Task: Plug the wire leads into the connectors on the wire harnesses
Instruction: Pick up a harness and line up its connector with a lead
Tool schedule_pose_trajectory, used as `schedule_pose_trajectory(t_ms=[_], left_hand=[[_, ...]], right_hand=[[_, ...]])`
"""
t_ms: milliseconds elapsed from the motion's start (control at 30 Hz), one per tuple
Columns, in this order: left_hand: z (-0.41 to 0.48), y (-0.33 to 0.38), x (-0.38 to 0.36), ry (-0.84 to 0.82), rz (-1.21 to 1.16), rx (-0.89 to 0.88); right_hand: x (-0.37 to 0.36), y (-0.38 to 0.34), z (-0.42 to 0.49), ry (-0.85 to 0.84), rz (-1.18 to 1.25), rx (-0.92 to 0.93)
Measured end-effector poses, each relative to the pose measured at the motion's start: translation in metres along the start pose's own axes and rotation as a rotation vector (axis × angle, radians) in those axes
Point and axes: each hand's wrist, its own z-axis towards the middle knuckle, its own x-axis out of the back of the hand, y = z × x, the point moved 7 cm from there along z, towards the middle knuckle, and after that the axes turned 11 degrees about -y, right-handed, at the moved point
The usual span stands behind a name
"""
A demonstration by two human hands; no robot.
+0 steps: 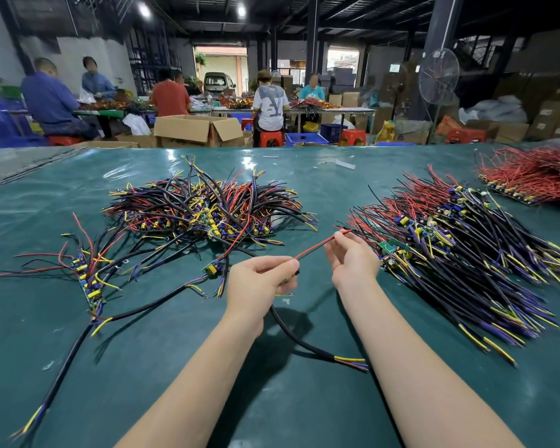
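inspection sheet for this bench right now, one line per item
surface: table covered by a glossy, wrinkled green sheet
job's things: red wire lead held between both hands; middle harness pile; right harness pile; red wire pile far right; loose harnesses with circuit boards, left
clutter: white scraps near the far edge
hands: left hand pinches the lead's end and grips the black cable; right hand pinches it near the tip
cables: black cable runs from the left hand to a splayed end between the forearms
surroundings: seated workers, open cardboard box, pedestal fan, red stools
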Motion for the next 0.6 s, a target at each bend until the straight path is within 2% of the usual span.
schedule_pose_trajectory(t_ms=[100, 167, 367, 533, 600], left_hand=[[0.001, -0.008, -0.004, -0.095, -0.031, 0.137], [0.0, -0.013, -0.001, -0.095, 0.061, 0.212], [0.001, -0.01, 0.005, -0.093, 0.209, 0.241], [0.002, -0.007, 0.008, -0.132, -0.034, 0.286], [0.003, -0.005, 0.011, -0.101, -0.242, 0.286]], right_hand=[[0.002, -0.001, 0.003, -0.001, -0.012, -0.018], [-0.001, 0.0, 0.003, -0.017, -0.064, -0.039], [-0.012, -0.001, 0.0, -0.095, -0.139, -0.093], [-0.013, 0.002, -0.003, -0.133, -0.063, -0.225], [-0.012, 0.004, -0.003, -0.148, -0.067, -0.263]])
